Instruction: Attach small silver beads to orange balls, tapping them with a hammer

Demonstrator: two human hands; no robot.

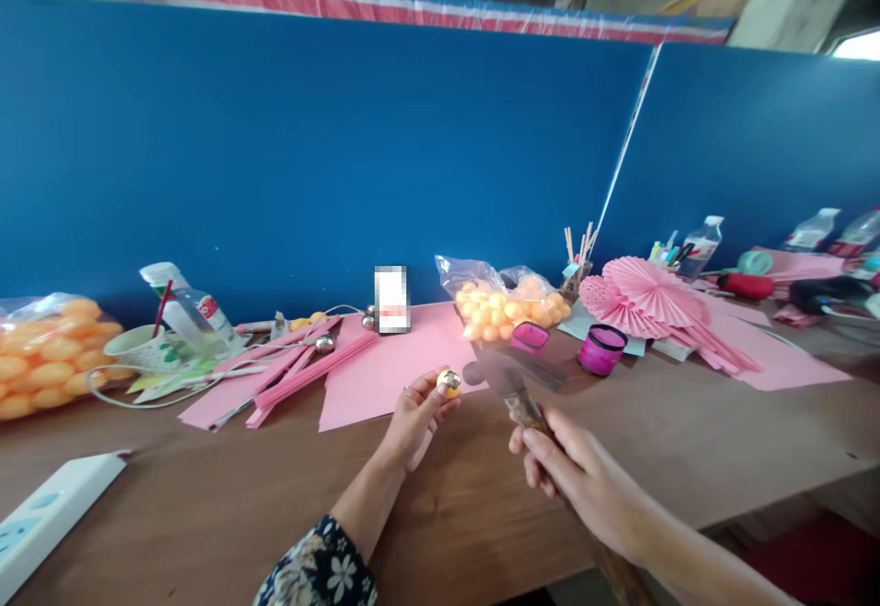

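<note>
Pinched between the fingers of my left hand [418,418] is a small yellow-orange ball [445,391] with a shiny metallic patch on top. My right hand [567,459] is wrapped round the worn wooden handle of a hammer [523,407]. The hammer's dark head is smeared by motion, just right of the ball and apart from it. Both hands are over the brown table [440,533], in front of a pink paper sheet [395,377].
Clear bags of orange balls stand at the left [55,358] and back middle [505,308]. A phone [393,299] leans upright at the back. A magenta round case [602,351], folded pink paper fans [653,299], pink strips [313,372] and a white power strip [55,514] lie around.
</note>
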